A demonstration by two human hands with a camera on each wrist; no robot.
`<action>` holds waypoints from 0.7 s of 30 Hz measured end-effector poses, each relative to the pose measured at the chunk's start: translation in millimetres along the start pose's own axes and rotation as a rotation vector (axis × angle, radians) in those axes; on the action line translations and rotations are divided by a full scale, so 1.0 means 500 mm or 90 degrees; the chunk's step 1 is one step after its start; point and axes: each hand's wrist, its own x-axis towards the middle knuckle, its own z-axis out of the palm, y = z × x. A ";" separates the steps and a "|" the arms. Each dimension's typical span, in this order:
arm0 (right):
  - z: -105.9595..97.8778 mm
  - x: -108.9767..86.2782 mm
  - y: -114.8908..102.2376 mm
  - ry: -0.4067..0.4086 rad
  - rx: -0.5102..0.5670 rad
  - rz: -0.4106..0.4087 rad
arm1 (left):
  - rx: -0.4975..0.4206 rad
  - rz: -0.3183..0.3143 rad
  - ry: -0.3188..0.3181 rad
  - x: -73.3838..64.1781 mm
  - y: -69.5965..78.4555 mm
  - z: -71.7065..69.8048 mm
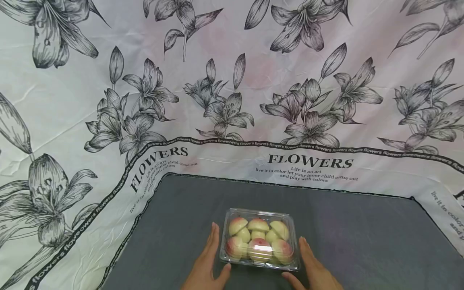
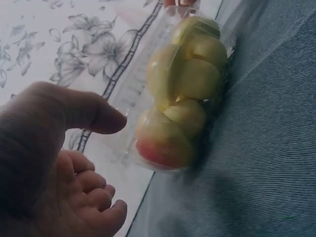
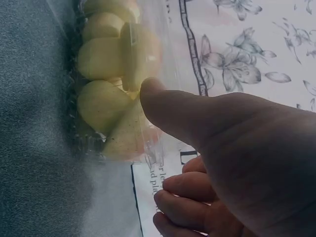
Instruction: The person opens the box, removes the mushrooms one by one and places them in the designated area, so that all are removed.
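Note:
A clear plastic clamshell box (image 1: 258, 266) sits on the grey cloth, filled with several round, yellow-green, fruit-like pieces (image 1: 259, 243) with red blushes. My left hand (image 1: 204, 262) is at the box's left side, fingers extended forward and thumb near its front corner. On the opposite side, my right hand (image 1: 313, 268) has its fingers along the right wall and its thumb by the front right corner. In the left wrist view a small gap shows between the thumb and the box. The right thumb (image 3: 170, 106) overlaps the box in the right wrist view.
A dark grey cloth surface (image 1: 181, 217) spreads around the box. White fabric (image 1: 232, 161) printed with black flowers and lettering borders it and rises behind as a backdrop.

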 end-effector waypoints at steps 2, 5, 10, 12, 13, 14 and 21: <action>0.000 -0.002 0.003 -0.014 0.005 0.013 | 0.005 -0.007 0.003 0.000 -0.001 0.001; 0.001 -0.002 0.006 -0.043 0.016 0.038 | 0.004 -0.028 0.005 0.001 0.001 0.002; 0.006 0.000 0.011 -0.073 0.024 0.061 | -0.003 -0.056 0.000 0.001 -0.004 0.004; 0.008 0.000 0.012 -0.079 0.025 0.066 | 0.000 -0.054 -0.003 0.000 -0.007 0.005; 0.008 0.000 0.012 -0.080 0.027 0.069 | 0.002 -0.050 -0.003 0.000 -0.009 0.005; 0.009 0.000 0.011 -0.082 0.027 0.072 | 0.004 -0.047 -0.004 0.000 -0.011 0.006; 0.011 0.007 0.006 -0.096 0.021 0.097 | 0.000 -0.050 -0.001 0.004 -0.019 0.015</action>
